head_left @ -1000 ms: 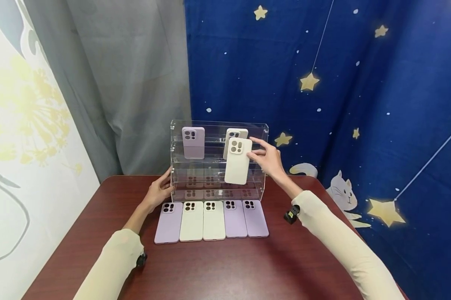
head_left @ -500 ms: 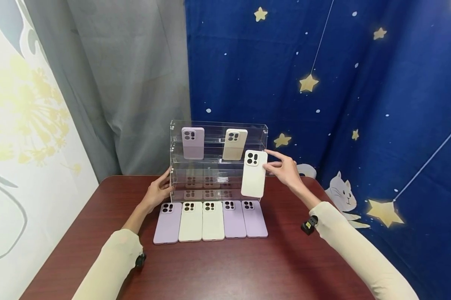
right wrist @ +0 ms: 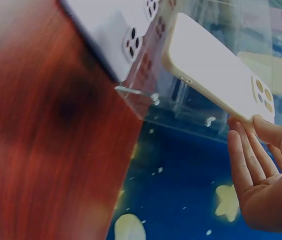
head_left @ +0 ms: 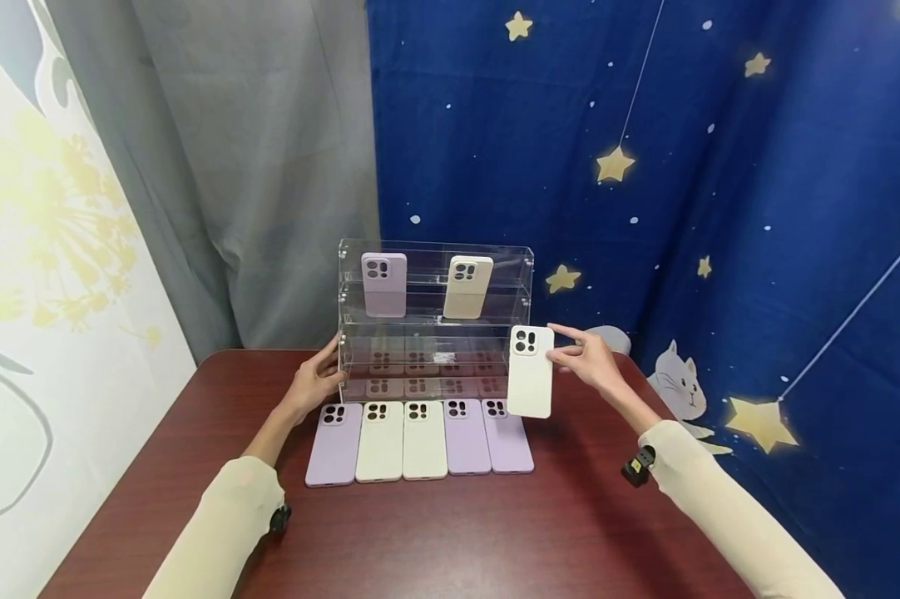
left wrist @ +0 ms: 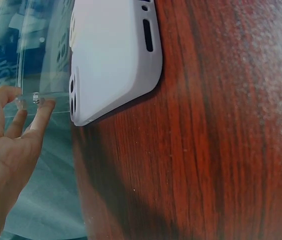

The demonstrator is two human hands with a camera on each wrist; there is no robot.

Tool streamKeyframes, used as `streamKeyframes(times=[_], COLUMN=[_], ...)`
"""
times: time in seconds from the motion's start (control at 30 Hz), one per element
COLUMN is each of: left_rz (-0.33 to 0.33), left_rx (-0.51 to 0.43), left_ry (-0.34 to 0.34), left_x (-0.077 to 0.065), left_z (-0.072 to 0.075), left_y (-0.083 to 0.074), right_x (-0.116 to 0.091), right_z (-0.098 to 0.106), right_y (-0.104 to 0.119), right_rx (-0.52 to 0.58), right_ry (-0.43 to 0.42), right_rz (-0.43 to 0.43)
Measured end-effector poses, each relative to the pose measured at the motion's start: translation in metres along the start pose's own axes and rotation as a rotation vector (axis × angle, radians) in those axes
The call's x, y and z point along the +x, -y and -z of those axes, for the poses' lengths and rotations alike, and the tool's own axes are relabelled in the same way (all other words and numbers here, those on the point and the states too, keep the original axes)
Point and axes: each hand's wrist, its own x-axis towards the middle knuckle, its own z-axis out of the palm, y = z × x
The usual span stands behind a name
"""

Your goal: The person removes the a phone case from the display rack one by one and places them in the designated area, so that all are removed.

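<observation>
Thumb and fingertips of my right hand (head_left: 588,359) pinch the right edge of a white phone case (head_left: 531,378) near its camera cut-outs. The case hangs upright in front of the right end of a clear acrylic display rack (head_left: 390,337). My left hand (head_left: 315,384) rests its fingertips against the rack's left side; the left wrist view shows them fairly straight there. On the rack stand a lilac phone case (head_left: 385,279) at left and a cream phone case (head_left: 467,283) right of centre. A row of lilac and white phone cases (head_left: 423,445) lies in front.
The rack stands near the back edge of a dark red-brown wooden table (head_left: 420,541). Behind it hang a grey curtain (head_left: 270,166) and a blue curtain (head_left: 495,150) with stars. Part of the rightmost lilac case (head_left: 511,445) is covered by the held white one.
My right hand has carried the white phone case to the right and downward, away from in front of the cream one on the rack. My left hand has stayed at the rack's side.
</observation>
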Motion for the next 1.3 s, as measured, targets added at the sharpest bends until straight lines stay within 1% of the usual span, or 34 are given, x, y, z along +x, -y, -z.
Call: streamKeyframes(times=[0.1, 0.17, 0.33, 0.5, 0.57, 0.77, 1.03, 1.1, 1.17, 1.3], left_rz=[0.006, 0.009, 0.012, 0.007, 0.002, 0.006, 0.028, 0.025, 0.028, 0.025], left_rx=[0.005, 0.004, -0.004, -0.002, 0.001, 0.018, 0.010, 0.015, 0.015, 0.015], left_ry=[-0.004, -0.006, -0.005, -0.004, 0.001, 0.001, -0.009, -0.008, -0.011, -0.010], left_x=[0.000, -0.001, 0.000, 0.000, 0.001, 0.000, 0.002, 0.003, 0.003, 0.003], left_z=[0.000, 0.000, -0.001, -0.001, -0.001, -0.001, -0.001, -0.001, -0.001, -0.001], left_y=[-0.002, -0.002, -0.002, -0.001, 0.000, -0.001, 0.001, 0.001, 0.002, 0.002], right_x=[-0.003, -0.006, -0.012, -0.016, -0.017, -0.020, -0.025, -0.027, -0.028, -0.030], right_z=[0.003, 0.004, 0.008, 0.009, 0.009, 0.006, -0.002, -0.005, -0.007, -0.014], right_y=[-0.010, -0.018, -0.038, -0.054, -0.059, -0.069, -0.075, -0.079, -0.083, -0.089], right_rx=[0.041, 0.043, -0.020, -0.048, -0.042, -0.038, 0.017, 0.026, 0.030, 0.043], right_ry=[0.017, 0.025, 0.038, 0.063, 0.070, 0.098, 0.137, 0.138, 0.145, 0.126], right_rz=[-0.019, -0.039, -0.104, -0.156, -0.174, -0.200, -0.250, -0.268, -0.268, -0.276])
